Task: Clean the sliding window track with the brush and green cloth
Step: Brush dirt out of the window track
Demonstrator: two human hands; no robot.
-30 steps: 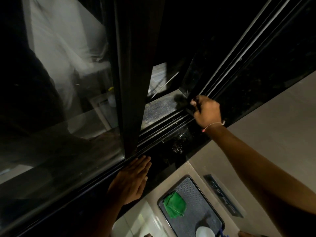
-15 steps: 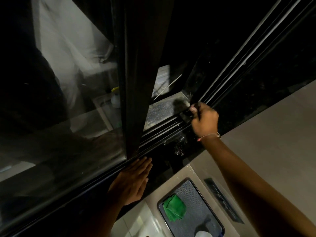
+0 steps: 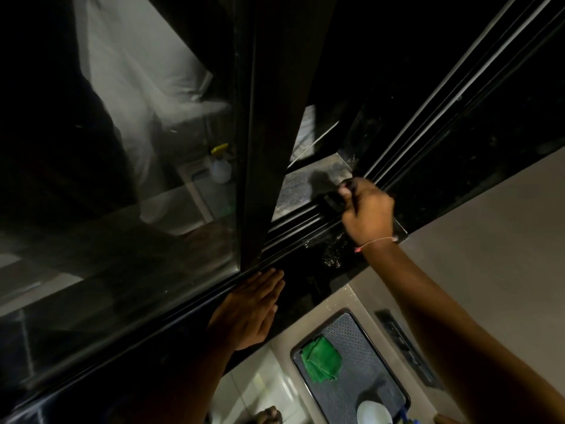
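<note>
Right hand [image 3: 368, 214] closed in a fist around a small dark brush [image 3: 331, 201], head pressed into the grooves of the window track [image 3: 293, 223] near its corner; only a stub of the brush showing past the knuckles, bristles too dark to make out. Left hand [image 3: 249, 310] flat and open, holding nothing, palm down on the dark sill [image 3: 308, 283] just beside the foot of the sliding frame [image 3: 269, 148]. Green cloth [image 3: 321, 361] crumpled on a grey tray [image 3: 376, 356] below the sill, well apart from both hands and untouched. Probably a light, stiff little brush: best gripped short, close to the head, for firm pressure into narrow channels, though a fist this tight likely limits wrist play at the corner. Track rails rigid metal, nothing fragile there; glass alongside worth keeping knuckles off. Wet-looking specks glinting on the sill beneath the right wrist, so possibly slippery footing for the bracing palm. Cloth soft and limp, easy to pinch anywhere, likely best folded over a fingertip for wiping the grooves once loosened grit needs lifting.
</note>
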